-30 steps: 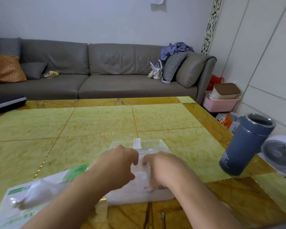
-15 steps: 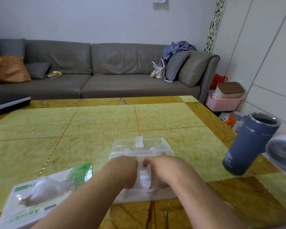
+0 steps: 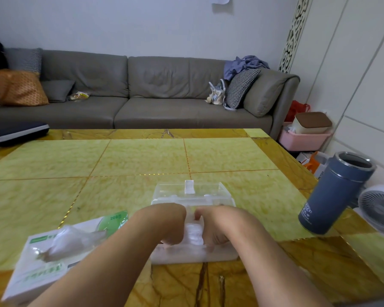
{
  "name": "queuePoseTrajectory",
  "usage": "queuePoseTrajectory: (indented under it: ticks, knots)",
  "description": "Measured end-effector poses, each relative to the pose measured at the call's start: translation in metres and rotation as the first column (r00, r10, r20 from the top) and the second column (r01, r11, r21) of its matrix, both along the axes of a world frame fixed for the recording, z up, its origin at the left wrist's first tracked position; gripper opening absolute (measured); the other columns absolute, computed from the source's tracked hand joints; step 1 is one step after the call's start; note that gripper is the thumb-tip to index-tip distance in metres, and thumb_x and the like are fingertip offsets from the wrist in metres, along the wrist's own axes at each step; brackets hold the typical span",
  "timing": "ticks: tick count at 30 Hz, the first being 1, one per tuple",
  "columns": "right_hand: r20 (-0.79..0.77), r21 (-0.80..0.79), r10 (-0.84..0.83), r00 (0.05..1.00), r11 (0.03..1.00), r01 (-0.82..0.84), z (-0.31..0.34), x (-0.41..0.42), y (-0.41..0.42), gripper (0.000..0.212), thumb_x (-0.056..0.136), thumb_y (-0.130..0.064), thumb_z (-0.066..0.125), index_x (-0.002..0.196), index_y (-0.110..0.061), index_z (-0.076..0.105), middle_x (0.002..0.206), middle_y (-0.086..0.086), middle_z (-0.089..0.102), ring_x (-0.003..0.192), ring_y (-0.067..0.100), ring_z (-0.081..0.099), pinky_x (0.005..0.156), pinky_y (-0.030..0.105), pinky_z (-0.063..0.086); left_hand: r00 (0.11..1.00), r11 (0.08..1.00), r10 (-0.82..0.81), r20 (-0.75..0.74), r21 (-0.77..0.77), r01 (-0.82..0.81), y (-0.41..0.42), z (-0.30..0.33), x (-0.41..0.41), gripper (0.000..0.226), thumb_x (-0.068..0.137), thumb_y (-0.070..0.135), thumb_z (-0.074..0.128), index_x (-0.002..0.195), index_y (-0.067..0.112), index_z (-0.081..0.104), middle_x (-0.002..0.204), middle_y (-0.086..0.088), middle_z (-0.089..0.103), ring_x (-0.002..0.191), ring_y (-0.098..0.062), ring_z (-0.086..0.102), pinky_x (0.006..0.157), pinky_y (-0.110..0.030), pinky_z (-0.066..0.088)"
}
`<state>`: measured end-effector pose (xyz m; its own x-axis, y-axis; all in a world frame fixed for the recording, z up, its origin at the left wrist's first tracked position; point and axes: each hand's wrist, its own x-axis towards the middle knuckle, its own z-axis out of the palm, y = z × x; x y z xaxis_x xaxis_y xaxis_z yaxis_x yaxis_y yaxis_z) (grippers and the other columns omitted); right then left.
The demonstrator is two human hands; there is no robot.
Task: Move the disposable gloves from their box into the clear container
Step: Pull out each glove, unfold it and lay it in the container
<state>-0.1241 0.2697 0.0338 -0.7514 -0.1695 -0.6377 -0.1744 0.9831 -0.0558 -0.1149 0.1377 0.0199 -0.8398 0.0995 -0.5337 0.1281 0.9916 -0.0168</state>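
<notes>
The clear container (image 3: 191, 254) stands near the table's front edge with its transparent lid (image 3: 190, 191) folded open behind it. A wad of thin translucent gloves (image 3: 193, 232) fills the container. My left hand (image 3: 164, 222) and my right hand (image 3: 217, 227) are both inside it, fingers curled down onto the wad from either side. The white and green glove box (image 3: 42, 267) lies flat at the front left, partly under my left forearm, with one crumpled glove (image 3: 71, 241) sticking out of its top slot.
A blue-grey open tumbler (image 3: 335, 192) stands at the table's right edge, with a white fan (image 3: 379, 209) beyond it on the floor. A dark flat case (image 3: 18, 132) lies at the far left corner. A grey sofa (image 3: 142, 94) runs behind the table.
Both hands have sunk lower into the container, pressing the gloves down. The view has shifted slightly, so the box shows further right.
</notes>
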Motion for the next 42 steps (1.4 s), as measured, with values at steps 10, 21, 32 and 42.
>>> queuePoseTrajectory:
  ticks: [10, 21, 32, 42]
  knots:
    - [-0.169, -0.23, -0.134, 0.977, 0.969, 0.093, 0.008, 0.024, 0.01, 0.066, 0.098, -0.003, 0.038, 0.16, -0.023, 0.038, 0.156, 0.009, 0.05, 0.124, 0.028, 0.063, 0.097, 0.039, 0.057, 0.984, 0.955, 0.009, -0.177, 0.292, 0.044, -0.018, 0.029, 0.046, 0.072, 0.094, -0.005, 0.04, 0.158, 0.029, 0.03, 0.145, 0.006, 0.056, 0.127, -0.015, 0.058, 0.098, -0.031, 0.054]
    - [-0.651, -0.355, -0.057, 0.757, 0.904, -0.238, 0.014, 0.063, -0.038, 0.048, 0.092, 0.001, 0.045, 0.135, -0.02, 0.053, 0.133, -0.006, 0.052, 0.121, 0.018, 0.053, 0.099, 0.034, 0.051, 0.618, 0.802, 0.574, -0.537, 0.519, -0.295, -0.157, 0.025, 0.097, 0.019, 0.096, 0.02, 0.06, 0.088, 0.036, 0.066, 0.084, 0.015, 0.068, 0.067, -0.006, 0.066, 0.064, -0.033, 0.06]
    - [-0.584, -0.222, 0.371, 0.722, 0.782, -0.582, -0.037, 0.105, -0.13, 0.058, 0.094, -0.01, 0.057, 0.15, -0.019, 0.044, 0.147, 0.002, 0.041, 0.139, 0.024, 0.033, 0.116, 0.035, 0.034, 0.669, 0.79, 0.593, -0.448, 0.483, -0.377, -0.195, 0.0, 0.104, 0.009, 0.094, 0.032, 0.071, 0.086, 0.037, 0.072, 0.086, 0.019, 0.068, 0.072, 0.001, 0.063, 0.064, -0.026, 0.057]
    - [-0.612, -0.276, 0.334, 0.717, 0.759, -0.589, -0.043, 0.104, -0.129, 0.047, 0.094, -0.01, 0.048, 0.139, -0.023, 0.045, 0.139, -0.005, 0.039, 0.131, 0.019, 0.034, 0.111, 0.03, 0.036, 0.522, 0.556, 0.772, -0.362, 0.782, -0.28, -0.202, 0.009, 0.104, 0.018, 0.103, 0.025, 0.059, 0.086, 0.026, 0.067, 0.07, 0.011, 0.074, 0.036, -0.005, 0.045, 0.037, -0.018, 0.035]
